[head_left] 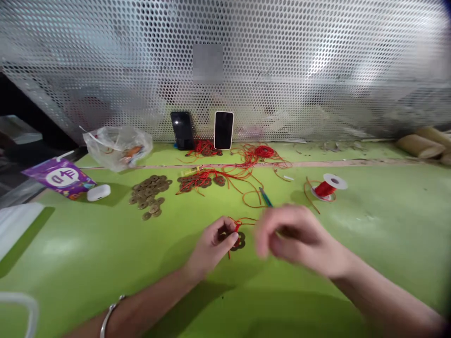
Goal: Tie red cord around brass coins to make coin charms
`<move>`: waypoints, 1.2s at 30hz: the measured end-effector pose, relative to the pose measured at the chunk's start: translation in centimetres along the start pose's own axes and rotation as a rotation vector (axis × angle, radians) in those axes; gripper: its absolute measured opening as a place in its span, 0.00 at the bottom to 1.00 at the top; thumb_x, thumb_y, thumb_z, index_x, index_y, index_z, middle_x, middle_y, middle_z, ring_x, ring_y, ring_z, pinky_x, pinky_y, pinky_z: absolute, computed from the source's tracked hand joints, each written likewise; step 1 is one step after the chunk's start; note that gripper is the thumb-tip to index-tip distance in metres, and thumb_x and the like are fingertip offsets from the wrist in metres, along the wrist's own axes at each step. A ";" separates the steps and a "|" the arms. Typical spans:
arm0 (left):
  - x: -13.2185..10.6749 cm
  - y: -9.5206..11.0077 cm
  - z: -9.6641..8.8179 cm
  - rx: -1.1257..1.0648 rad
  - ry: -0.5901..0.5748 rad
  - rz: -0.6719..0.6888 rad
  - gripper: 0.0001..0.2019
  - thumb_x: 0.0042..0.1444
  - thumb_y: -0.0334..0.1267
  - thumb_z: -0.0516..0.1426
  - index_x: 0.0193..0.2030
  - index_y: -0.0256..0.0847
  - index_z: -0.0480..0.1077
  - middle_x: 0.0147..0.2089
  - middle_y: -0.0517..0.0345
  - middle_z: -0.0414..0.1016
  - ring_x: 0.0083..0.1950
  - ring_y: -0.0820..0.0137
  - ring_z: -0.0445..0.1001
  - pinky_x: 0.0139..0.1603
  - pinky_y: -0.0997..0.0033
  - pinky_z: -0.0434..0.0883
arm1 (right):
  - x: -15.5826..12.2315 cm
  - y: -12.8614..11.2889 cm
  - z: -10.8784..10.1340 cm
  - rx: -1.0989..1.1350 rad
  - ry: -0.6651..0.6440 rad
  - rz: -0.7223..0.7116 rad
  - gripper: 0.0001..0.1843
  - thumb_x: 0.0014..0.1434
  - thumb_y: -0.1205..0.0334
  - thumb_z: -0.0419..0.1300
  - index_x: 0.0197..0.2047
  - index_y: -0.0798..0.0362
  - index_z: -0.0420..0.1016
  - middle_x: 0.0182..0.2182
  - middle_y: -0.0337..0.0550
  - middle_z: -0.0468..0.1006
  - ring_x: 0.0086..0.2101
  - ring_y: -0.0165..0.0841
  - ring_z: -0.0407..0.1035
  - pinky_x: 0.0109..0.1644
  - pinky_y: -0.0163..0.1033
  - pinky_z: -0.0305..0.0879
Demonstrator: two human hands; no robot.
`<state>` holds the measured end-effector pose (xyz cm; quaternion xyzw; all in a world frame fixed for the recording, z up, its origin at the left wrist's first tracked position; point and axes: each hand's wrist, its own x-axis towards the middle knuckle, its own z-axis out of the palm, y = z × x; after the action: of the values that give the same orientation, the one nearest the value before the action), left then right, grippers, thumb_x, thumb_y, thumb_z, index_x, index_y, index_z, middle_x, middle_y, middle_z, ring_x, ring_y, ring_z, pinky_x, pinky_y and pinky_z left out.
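My left hand pinches a small cluster of dark round coins with square-looking holes, bound by red cord, just above the green table. A loop of the cord stands up at the top of the cluster, and one strand runs right toward my other hand. My right hand hovers to the right, fingers curled and smeared by motion; whether it grips the strand cannot be made out. Behind it lies a slim blue-green tool, partly hidden. Further back are corded coins with long loose red strands.
A heap of loose coins lies left of centre. A spool of red cord stands at right. Two phones lean on the perforated metal screen. At left are a plastic bag, a purple packet and a white case.
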<state>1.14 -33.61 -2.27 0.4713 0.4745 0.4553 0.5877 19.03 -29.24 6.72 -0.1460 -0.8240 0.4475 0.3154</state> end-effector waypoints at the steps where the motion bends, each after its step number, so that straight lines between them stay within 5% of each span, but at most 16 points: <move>1: 0.0 0.0 -0.1 -0.001 0.010 0.009 0.09 0.51 0.42 0.58 0.32 0.40 0.64 0.30 0.63 0.63 0.33 0.73 0.64 0.35 0.74 0.63 | 0.3 0.9 0.3 0.022 0.073 0.058 0.09 0.60 0.70 0.50 0.33 0.56 0.71 0.23 0.36 0.69 0.20 0.22 0.59 0.22 0.27 0.56; 5: -0.7 0.4 -0.8 0.037 0.038 0.000 0.11 0.49 0.44 0.60 0.29 0.40 0.64 0.27 0.64 0.63 0.31 0.72 0.64 0.35 0.73 0.64 | 0.1 5.4 2.2 0.136 0.424 0.329 0.07 0.56 0.69 0.49 0.33 0.55 0.67 0.16 0.29 0.55 0.16 0.22 0.49 0.19 0.28 0.47; 7: -1.5 0.6 -1.3 0.041 -0.014 -0.045 0.11 0.49 0.45 0.59 0.30 0.40 0.64 0.28 0.63 0.66 0.31 0.72 0.66 0.34 0.73 0.64 | -0.6 6.8 3.4 0.124 0.450 0.432 0.08 0.56 0.69 0.48 0.33 0.55 0.67 0.15 0.29 0.54 0.16 0.23 0.50 0.19 0.28 0.48; 10: -2.5 0.9 -2.0 0.032 -0.068 -0.102 0.10 0.51 0.45 0.58 0.32 0.41 0.64 0.31 0.60 0.72 0.33 0.71 0.70 0.32 0.74 0.65 | -1.5 7.3 5.0 -0.037 0.334 0.424 0.13 0.57 0.70 0.47 0.42 0.55 0.68 0.18 0.31 0.61 0.18 0.24 0.56 0.23 0.29 0.54; 16: -2.7 0.8 -1.6 -0.023 -0.127 -0.039 0.07 0.52 0.39 0.58 0.36 0.39 0.70 0.29 0.61 0.72 0.33 0.71 0.71 0.36 0.73 0.67 | -1.4 7.3 5.9 -0.377 0.001 0.125 0.17 0.59 0.71 0.49 0.51 0.53 0.68 0.40 0.46 0.76 0.36 0.31 0.70 0.40 0.35 0.65; 26: -2.2 0.8 -1.9 0.016 -0.087 -0.033 0.06 0.49 0.38 0.61 0.25 0.39 0.75 0.22 0.62 0.70 0.25 0.76 0.64 0.28 0.77 0.63 | -2.0 7.7 5.9 -0.512 -0.009 0.150 0.12 0.65 0.65 0.48 0.46 0.55 0.72 0.37 0.46 0.77 0.36 0.32 0.71 0.40 0.35 0.67; 36: -2.0 -0.2 -2.5 -0.158 0.025 -0.017 0.06 0.43 0.41 0.66 0.29 0.43 0.79 0.22 0.62 0.71 0.25 0.77 0.65 0.25 0.79 0.62 | -2.3 7.6 5.3 -0.668 -0.098 0.065 0.15 0.67 0.62 0.47 0.40 0.56 0.73 0.32 0.44 0.75 0.30 0.30 0.68 0.32 0.34 0.63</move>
<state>-1.55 -35.27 -2.48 0.4137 0.4483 0.4922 0.6210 16.97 -29.63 -2.62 -0.2457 -0.9341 0.1692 0.1959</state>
